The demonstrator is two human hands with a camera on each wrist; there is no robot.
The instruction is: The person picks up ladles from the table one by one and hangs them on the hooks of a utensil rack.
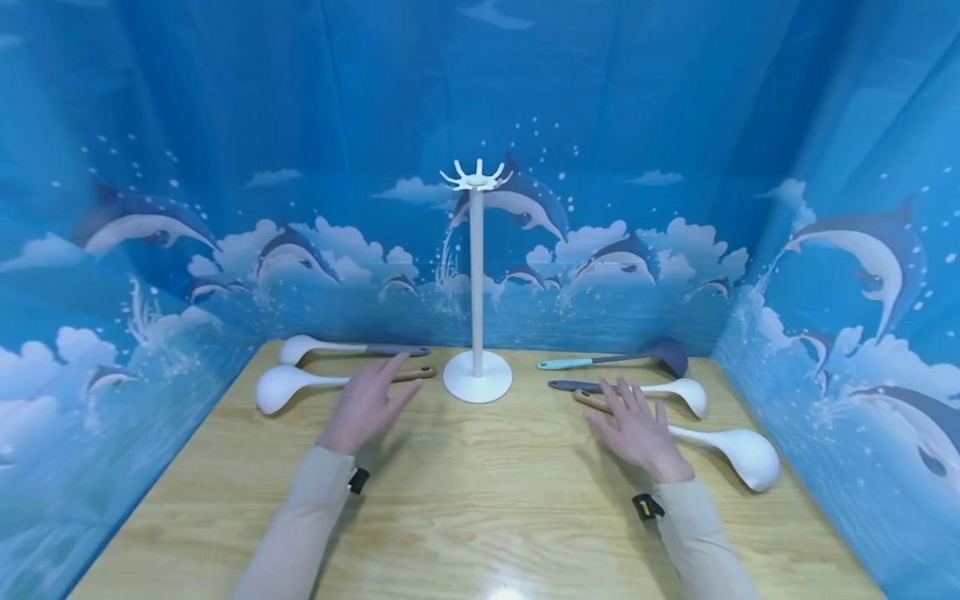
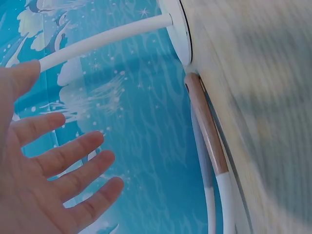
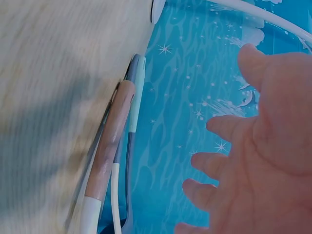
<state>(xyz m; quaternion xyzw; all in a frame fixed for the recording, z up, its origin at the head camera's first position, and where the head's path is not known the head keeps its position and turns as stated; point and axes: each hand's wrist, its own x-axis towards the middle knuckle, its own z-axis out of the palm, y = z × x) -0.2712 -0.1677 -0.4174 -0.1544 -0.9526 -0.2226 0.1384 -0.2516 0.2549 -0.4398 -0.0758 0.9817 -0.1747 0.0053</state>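
Note:
My left hand [image 1: 367,404], fingers spread and holding nothing, hovers above the table near the wooden handle of a white ladle [image 1: 279,389]. Behind that lies a second white ladle [image 1: 300,348] with a grey handle. On the other side my right hand [image 1: 637,433] is raised over a large white ladle [image 1: 750,458], hiding part of its wooden handle [image 3: 111,141]. Its fingers are spread and grip nothing. Beyond it rest a smaller white ladle [image 1: 690,396] with a grey handle and a dark ladle [image 1: 669,358] with a mint handle [image 3: 138,97].
Between the two groups of ladles stands a white rack [image 1: 477,275] with a round base and several hooks on top, nothing hanging from them. The wooden table [image 1: 465,500] is enclosed by blue dolphin-print curtains [image 1: 375,100] at the back and sides.

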